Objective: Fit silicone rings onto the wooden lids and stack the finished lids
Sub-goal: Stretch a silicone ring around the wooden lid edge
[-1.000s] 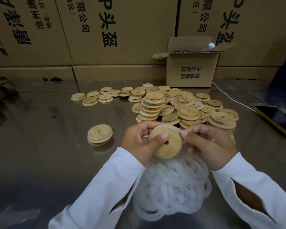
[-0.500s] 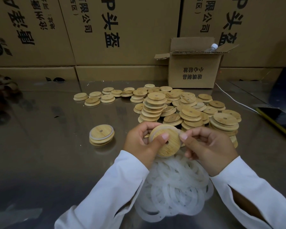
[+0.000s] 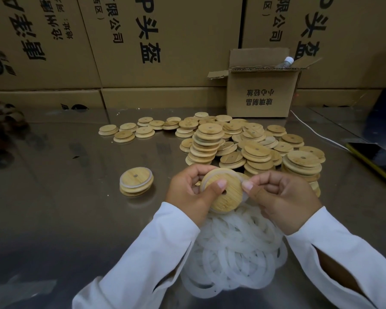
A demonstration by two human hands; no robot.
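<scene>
On the left of the shiny metal table point(image 3: 65, 219) a short stack of finished lids point(image 3: 136, 181) stands alone, a pale ring showing round the top one. Behind it, farther back, a loose row of bare lids point(image 3: 125, 133) lies flat. Just right of the stack, the left hand point(image 3: 187, 192) grips a wooden lid point(image 3: 226, 197) above the table. Its thumb presses across the lid's face near the centre hole and its fingers curl behind the rim. A translucent silicone ring point(image 3: 234, 172) sits round the lid's upper edge. At the lid's right side the right hand point(image 3: 281, 197) pinches that ring between thumb and forefinger, the other fingers curled in. Both arms wear white sleeves. Beneath the hands lies a tangled pile of silicone rings point(image 3: 234, 248). Beyond the hands spreads a heap of wooden lids point(image 3: 254, 143), some in leaning stacks. Behind that stands a small open cardboard box point(image 3: 261, 94) with a bottle cap point(image 3: 289, 60) poking above its rim, against a wall of large printed cartons point(image 3: 165, 41). Farther right a white cable point(image 3: 314, 132) runs across the table towards a dark phone point(image 3: 374, 157) with a yellow edge.
</scene>
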